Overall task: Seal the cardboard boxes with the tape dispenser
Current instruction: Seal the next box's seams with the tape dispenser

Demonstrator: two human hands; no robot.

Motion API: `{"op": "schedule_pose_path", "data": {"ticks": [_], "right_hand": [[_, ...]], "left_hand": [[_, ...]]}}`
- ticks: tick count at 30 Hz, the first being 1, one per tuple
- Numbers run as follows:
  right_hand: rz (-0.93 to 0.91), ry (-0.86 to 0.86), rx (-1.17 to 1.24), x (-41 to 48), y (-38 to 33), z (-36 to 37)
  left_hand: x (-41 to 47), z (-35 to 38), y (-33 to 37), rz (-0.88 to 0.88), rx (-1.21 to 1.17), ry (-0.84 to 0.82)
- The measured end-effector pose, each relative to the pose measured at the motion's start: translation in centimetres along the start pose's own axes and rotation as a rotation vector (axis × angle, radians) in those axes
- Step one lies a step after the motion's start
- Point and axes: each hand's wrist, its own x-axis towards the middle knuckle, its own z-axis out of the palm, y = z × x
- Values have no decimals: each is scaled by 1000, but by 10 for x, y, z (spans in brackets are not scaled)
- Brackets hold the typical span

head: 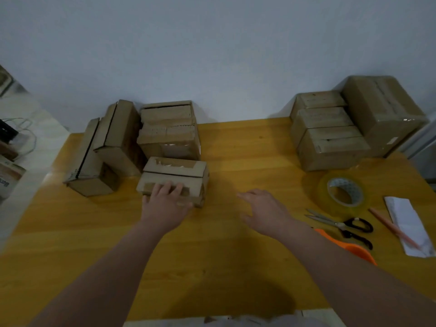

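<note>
A small cardboard box [179, 171] lies on the yellow wooden table [224, 267], left of centre, with its top flaps closed. My left hand [165, 204] grips its near edge, fingers over the top and thumb at the front. Over bare table to the right of that box hovers my right hand [264, 211], fingers relaxed, holding nothing. A roll of clear tape [342, 193] lies flat at the right. Beside my right forearm an orange handle [349, 247] shows partly.
Unsealed boxes [118, 140] cluster at the back left, behind the held box. Taped boxes [330, 138] are stacked at the back right against the wall. Black-handled scissors [344, 225], a pencil [391, 228] and a folded white paper [410, 230] lie at the right.
</note>
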Motion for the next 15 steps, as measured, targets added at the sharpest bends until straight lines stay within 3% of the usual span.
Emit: {"op": "schedule_pose_path", "data": {"ticks": [7,15], "right_hand": [[102,72,62,-43,15,23],[339,203,-86,-98,54,49]], "left_hand": [[-56,5,41,160,81,-12],[-100,22,83,389,124,39]]}}
